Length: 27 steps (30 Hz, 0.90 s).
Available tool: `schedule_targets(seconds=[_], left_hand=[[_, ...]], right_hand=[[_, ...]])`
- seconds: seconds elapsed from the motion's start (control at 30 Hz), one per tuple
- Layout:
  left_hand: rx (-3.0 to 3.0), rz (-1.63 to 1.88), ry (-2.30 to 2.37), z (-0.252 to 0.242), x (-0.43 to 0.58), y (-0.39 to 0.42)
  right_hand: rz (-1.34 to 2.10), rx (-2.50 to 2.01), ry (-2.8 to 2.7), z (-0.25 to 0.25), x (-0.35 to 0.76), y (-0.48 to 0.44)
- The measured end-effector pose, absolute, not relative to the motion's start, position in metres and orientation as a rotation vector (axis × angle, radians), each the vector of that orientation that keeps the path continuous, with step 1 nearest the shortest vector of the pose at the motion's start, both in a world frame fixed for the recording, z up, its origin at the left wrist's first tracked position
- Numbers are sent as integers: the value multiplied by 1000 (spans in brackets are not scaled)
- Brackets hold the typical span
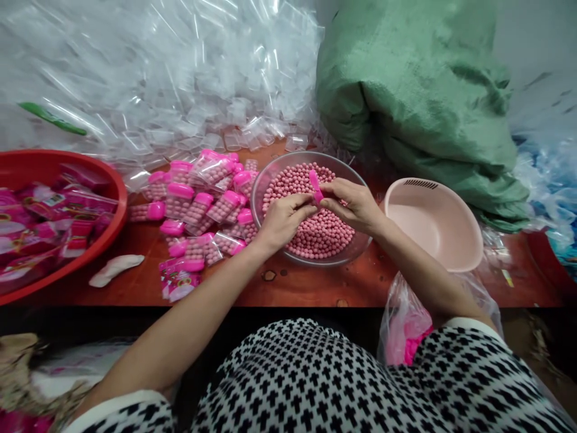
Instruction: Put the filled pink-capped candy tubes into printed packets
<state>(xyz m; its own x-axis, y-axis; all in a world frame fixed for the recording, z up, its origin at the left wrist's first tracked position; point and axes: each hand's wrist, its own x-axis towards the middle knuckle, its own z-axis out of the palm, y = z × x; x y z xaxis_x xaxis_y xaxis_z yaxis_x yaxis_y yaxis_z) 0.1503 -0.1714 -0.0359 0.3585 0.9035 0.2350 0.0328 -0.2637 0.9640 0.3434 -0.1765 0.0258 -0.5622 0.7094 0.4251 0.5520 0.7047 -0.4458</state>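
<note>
— Right hand (349,204) first: what state?
— Narrow, fingers curled inward, fingertips (327,191) pinching a small pink plastic cap (316,186) from the right.

— And the left hand (286,221)?
— Narrow too, fingers closed on the cap's other side. Cap held between both hands.

— Look of the cap?
— Glossy, bright pink, oblong, rounded at the upper end; much like the caps on the nearby bottles.

— Pointing which way?
— Long axis close to upright in the view, upper end tipped slightly left, lower end down among the fingers.

— Position?
— Above a clear glass bowl (311,154), over a heap of round pink balls (311,231).

— Arms?
— Both forearms reaching in from the lower corners of the view, wrists bent inward, hands meeting above the bowl.

— Farther out?
— Left of the bowl, clear bottles (198,207) with pink caps, piled on a reddish wooden table (288,288). Near the table's left end, a red basin (121,198) of pink packets (45,207). To the right, a pale pink plastic basin (433,222). Along the far edge, a green woven sack (406,78) and a mound of clear plastic bags (148,66).
</note>
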Motion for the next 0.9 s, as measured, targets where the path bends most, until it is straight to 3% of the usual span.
schedule_targets(seconds=[0.27,0.67,0.9], left_hand=[[1808,1230,844,-26,146,-182],[2260,1065,982,-33,143,-187],[1966,872,811,-30,147,-179]], right_hand=[[148,-951,-2378,29,342,-190],[142,-834,-2558,10,347,-187],[-64,-911,-2780,41,345,-183]])
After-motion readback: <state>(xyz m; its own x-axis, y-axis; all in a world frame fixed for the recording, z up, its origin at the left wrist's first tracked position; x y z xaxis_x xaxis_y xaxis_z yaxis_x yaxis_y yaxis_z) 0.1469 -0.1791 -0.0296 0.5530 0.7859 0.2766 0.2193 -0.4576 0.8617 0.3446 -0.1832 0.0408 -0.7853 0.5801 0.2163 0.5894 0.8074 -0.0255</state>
